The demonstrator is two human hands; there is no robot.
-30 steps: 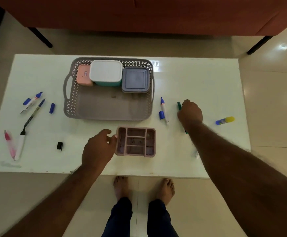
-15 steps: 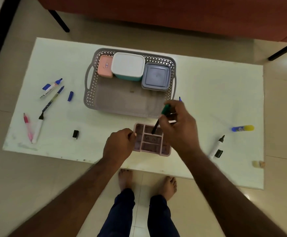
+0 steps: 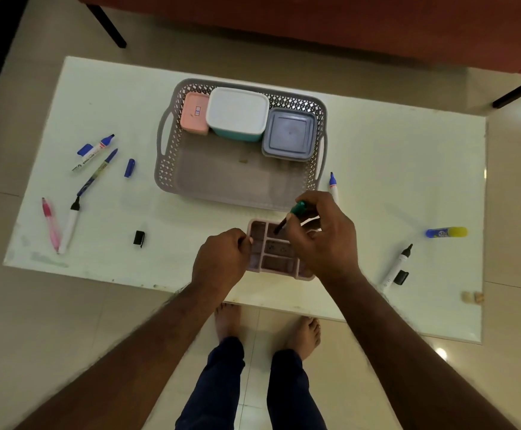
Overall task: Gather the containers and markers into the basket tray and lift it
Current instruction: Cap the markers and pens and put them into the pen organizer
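Markers lie loose around the grey basket tray [image 3: 172, 156] on the white table [image 3: 408, 169], their printed labels too small to read, while the right hand [image 3: 324, 240] pinches a green marker [image 3: 290, 217] tip-down over the pink compartment organizer [image 3: 276, 262] and the left hand [image 3: 222, 262] grips its left rim.

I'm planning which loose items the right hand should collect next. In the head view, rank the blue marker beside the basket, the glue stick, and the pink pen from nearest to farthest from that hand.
1. Blue marker: just beyond the right hand, by the basket's right side.
2. Glue stick: farther off to the right.
3. Pink pen: far left of the table, farthest.
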